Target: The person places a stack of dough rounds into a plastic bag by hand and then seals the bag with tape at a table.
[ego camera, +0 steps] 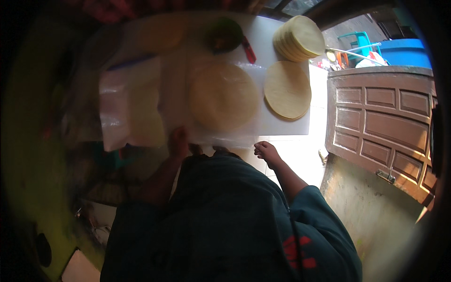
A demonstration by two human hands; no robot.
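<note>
A round, flat, pale sheet (223, 97), like a flatbread or wrapper, lies on the white table (289, 128) under or inside a clear plastic sheet (225, 139). At the table's near edge, my left hand (178, 141) is at the plastic's lower left; shadow and blur hide its fingers. My right hand (266, 152) has its fingers closed at the lower right corner of the plastic. To the right lies a low pile of round sheets (288, 90), with a taller stack (299, 38) behind it. A folded plastic packet (130, 105) with pale contents lies on the left.
A red-handled tool (249, 51) and a dark green round object (225, 35) sit at the table's back. A brown panelled wooden door (384, 112) stands on the right, with a blue container (405, 53) and a turquoise plastic chair (361, 40) beyond it.
</note>
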